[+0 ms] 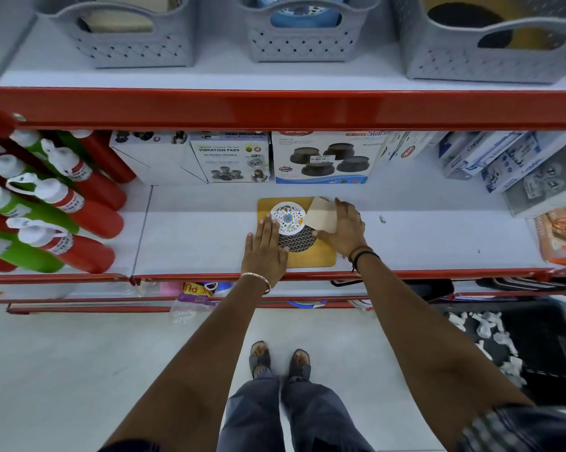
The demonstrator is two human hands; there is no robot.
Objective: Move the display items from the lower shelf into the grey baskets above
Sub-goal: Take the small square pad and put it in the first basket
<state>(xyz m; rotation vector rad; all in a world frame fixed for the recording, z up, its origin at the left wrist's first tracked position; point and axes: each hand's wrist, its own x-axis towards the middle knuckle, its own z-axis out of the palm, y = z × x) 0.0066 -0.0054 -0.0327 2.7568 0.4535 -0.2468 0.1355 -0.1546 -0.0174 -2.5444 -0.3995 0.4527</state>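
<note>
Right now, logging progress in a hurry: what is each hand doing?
Left hand: open, flat on the wooden board, fingertips at the floral coaster.
Right hand: closed on the beige square mat, tilting it up.

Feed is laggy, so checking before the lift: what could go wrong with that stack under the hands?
1. The floral round mat and dark woven mat lie loose on the wooden board; tilting the board could slide them off.
2. The right hand holds the beige square piece tilted, by one side; it may slip.
3. The board sits near the shelf's red front edge, so anything dropped may hit the floor.
</note>
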